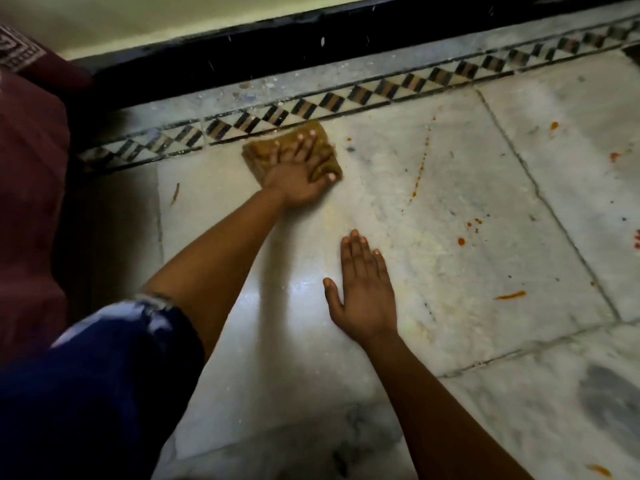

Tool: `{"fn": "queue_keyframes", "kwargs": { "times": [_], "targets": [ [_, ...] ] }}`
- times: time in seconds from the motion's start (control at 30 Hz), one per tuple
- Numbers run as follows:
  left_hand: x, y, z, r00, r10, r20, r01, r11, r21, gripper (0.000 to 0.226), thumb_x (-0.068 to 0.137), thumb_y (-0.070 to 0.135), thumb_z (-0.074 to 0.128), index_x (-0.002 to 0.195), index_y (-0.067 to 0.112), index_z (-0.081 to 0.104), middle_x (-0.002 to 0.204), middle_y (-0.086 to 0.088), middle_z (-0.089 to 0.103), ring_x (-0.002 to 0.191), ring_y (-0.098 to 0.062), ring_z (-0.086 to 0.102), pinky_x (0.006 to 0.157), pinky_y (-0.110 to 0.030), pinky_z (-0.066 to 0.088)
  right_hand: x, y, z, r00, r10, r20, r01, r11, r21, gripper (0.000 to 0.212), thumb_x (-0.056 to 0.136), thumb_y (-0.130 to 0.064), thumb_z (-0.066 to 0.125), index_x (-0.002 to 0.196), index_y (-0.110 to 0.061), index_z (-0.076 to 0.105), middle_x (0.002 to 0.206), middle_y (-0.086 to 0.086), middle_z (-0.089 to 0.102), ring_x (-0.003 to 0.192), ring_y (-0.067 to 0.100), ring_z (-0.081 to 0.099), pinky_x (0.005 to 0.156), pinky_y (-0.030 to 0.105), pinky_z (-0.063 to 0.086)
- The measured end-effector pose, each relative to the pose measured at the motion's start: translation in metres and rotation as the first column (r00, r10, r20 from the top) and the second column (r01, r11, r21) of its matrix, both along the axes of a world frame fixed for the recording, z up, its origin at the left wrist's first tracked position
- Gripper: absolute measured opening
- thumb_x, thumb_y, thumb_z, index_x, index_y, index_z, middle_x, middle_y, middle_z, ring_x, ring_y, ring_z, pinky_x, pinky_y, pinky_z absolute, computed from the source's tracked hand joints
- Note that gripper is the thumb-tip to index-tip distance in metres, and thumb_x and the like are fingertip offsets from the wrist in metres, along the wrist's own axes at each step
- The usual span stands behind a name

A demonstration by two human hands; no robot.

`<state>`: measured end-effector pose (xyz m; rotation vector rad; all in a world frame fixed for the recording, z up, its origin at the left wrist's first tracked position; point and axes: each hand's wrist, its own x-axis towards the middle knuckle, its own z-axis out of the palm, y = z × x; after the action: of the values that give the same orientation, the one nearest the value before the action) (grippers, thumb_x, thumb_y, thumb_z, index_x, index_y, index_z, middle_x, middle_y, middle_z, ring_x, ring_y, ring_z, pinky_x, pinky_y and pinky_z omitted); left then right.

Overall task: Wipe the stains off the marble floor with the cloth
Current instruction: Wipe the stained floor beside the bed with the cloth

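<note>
Home interior, likely: veined marble floor (pixel 450 209), chequered inlay border (pixel 346 97) and black skirting (pixel 242 43) at 12 o'clock, maroon patterned fabric (pixel 27 150) at 9 o'clock.

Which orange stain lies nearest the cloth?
The small orange dot just right of the cloth, below the checkered border. The long dotted trail and the other splashes lie farther right.

cloth (pixel 327 142): mustard-brown, yellowish. marble floor (pixel 450 188): whitish-grey slabs, faint grey veins, darker grey smudges at lower right. stains (pixel 420 168): orange-red, one dotted trail plus scattered spots and streaks to right. inlaid border (pixel 346 95): black, white and tan diamond checker between dark lines. skirting (pixel 277 43): black, white flecks. wall (pixel 138 19): pale cream. sleeve (pixel 104 375): dark blue, white patches. fabric at left (pixel 31 202): maroon, white key-pattern trim.
</note>
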<state>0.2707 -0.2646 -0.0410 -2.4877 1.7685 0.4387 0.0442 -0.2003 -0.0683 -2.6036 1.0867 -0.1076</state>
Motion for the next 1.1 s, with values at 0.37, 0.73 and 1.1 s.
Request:
{"fn": "queue_keyframes", "kwargs": {
  "times": [0.37, 0.73, 1.1],
  "targets": [
    [-0.02, -0.007, -0.011, 1.0, 0.023, 0.003, -0.022, 0.998, -0.061, 0.072, 0.081, 0.074, 0.017, 0.146, 0.044, 0.003, 0.158, -0.007, -0.011, 0.144, -0.035, -0.008, 0.111, -0.06, -0.007, -0.084, -0.043, -0.003, 0.991, -0.135, -0.009, 0.134, 0.988, -0.082, 0.067, 0.092, -0.041, 0.029, 0.147, -0.002, 0.022, 0.154, 0.017, 0.022, 0.142, 0.026, 0.021, 0.115, 0.037, 0.011],
    [-0.002, 0.004, -0.006, 0.999, 0.037, -0.016, -0.039, 0.995, -0.096, 0.065, 0.085, 0.066, 0.019, 0.145, 0.045, 0.007, 0.159, -0.004, -0.005, 0.144, -0.033, -0.005, 0.112, -0.055, -0.008, -0.079, -0.046, 0.003, 0.99, -0.143, -0.009, 0.143, 0.99, -0.008, 0.068, 0.09, -0.04, 0.033, 0.146, -0.003, 0.025, 0.154, 0.015, 0.022, 0.143, 0.023, 0.019, 0.116, 0.039, 0.014],
    [-0.068, -0.019, -0.01, 0.939, -0.344, 0.008, 0.344, 0.934, -0.094, 0.06, 0.086, 0.067, 0.012, 0.142, 0.048, 0.003, 0.159, -0.005, 0.003, 0.144, -0.035, 0.002, 0.112, -0.056, -0.001, -0.079, -0.047, 0.004, 0.989, -0.144, -0.024, 0.144, 0.99, -0.002, 0.067, 0.089, -0.04, 0.036, 0.145, -0.003, 0.029, 0.153, 0.016, 0.025, 0.142, 0.024, 0.019, 0.115, 0.04, 0.016]
  ]
}}
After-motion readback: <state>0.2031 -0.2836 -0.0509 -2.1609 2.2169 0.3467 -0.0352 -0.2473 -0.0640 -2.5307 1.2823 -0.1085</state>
